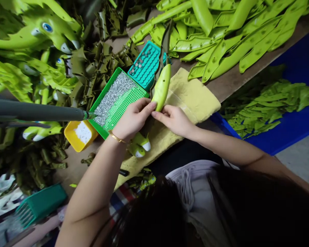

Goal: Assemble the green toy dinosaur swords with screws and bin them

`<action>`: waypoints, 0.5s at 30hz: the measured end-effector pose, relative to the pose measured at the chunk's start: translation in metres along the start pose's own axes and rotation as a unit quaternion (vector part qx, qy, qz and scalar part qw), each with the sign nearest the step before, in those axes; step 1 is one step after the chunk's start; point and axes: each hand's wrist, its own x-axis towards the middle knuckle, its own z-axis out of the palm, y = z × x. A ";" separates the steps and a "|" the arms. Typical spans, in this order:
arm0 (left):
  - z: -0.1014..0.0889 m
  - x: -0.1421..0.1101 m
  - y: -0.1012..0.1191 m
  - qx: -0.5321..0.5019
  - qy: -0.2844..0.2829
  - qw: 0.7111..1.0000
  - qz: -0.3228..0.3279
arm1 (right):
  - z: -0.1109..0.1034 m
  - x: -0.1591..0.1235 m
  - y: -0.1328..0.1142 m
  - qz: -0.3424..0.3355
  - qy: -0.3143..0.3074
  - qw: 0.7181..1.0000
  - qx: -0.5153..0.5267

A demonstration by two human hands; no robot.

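My left hand point(134, 116) and my right hand point(176, 120) meet on a lime-green plastic toy part point(162, 85). Both thumbs and fingers close on its lower end, above the yellow padded mat. A dark olive jagged strip point(165, 43) runs along the far side of the part; whether it is joined to it I cannot tell. Below my left hand lies a green toy piece with white tips point(139, 144), partly hidden. Just beyond my hands stand a green perforated tray point(126, 109) of small silvery screws and a teal ridged tray point(148, 65) holding a few small metal pieces.
Lime-green shells point(221, 44) are heaped at the back right, dragon-like toy bodies point(46, 31) at the left. Dark olive parts point(103, 65) lie between. A yellow tub point(77, 144) stands beside a grey rod-shaped tool point(36, 110). A blue container point(288, 137) holds more green parts.
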 end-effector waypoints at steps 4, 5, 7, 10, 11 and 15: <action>0.001 -0.003 -0.005 -0.075 -0.027 0.996 -0.027 | 0.015 -0.001 0.003 -0.016 0.033 0.999 0.036; 0.001 -0.003 -0.006 -0.083 -0.024 0.996 -0.028 | 0.017 -0.001 0.004 -0.026 0.043 0.998 0.044; 0.003 -0.002 -0.007 -0.086 -0.017 0.996 -0.021 | 0.020 -0.002 0.010 -0.039 0.061 0.995 0.063; 0.007 0.000 -0.011 -0.051 -0.022 0.998 -0.004 | 0.011 -0.008 0.017 -0.028 0.063 0.997 0.039; 0.009 -0.001 -0.013 -0.016 -0.027 0.999 0.007 | 0.003 -0.011 0.015 -0.014 0.034 0.999 -0.002; 0.015 -0.019 -0.027 0.201 0.035 0.975 0.084 | -0.033 -0.007 -0.029 -0.032 -0.099 0.968 -0.227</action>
